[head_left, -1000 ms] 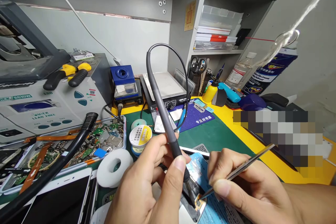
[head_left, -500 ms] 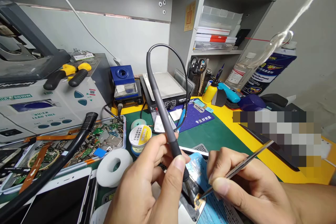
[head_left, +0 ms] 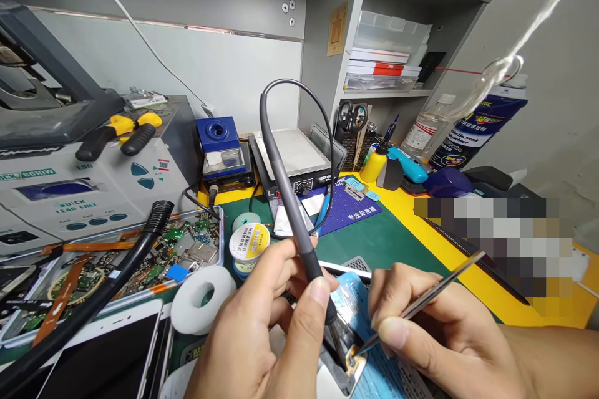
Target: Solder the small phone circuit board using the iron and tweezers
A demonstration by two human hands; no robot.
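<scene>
A dark grey soldering iron (head_left: pixel 286 190) with a looping black cable slants down in my left hand (head_left: pixel 276 330), its thumb and fingers closed round the grip. Metal tweezers (head_left: pixel 435 292) are pinched in my right hand (head_left: pixel 435 330). Both tool tips point down at a small gold-coloured part (head_left: pixel 353 363) on a dark and white device (head_left: pixel 334 380), low in the centre. The tips are very close together; whether they touch the part cannot be made out. Under the device lies a blue printed sheet (head_left: pixel 353 299).
Left: a tray of circuit boards (head_left: pixel 222 249), a white-framed phone (head_left: pixel 110 349), a white spool (head_left: pixel 187 305) and a black hose (head_left: pixel 116 274). Behind: a flat metal plate unit (head_left: pixel 294 153) and an iron stand (head_left: pixel 218 131). Right: a yellow bottle (head_left: pixel 373 167) and a blue spray can (head_left: pixel 482 131).
</scene>
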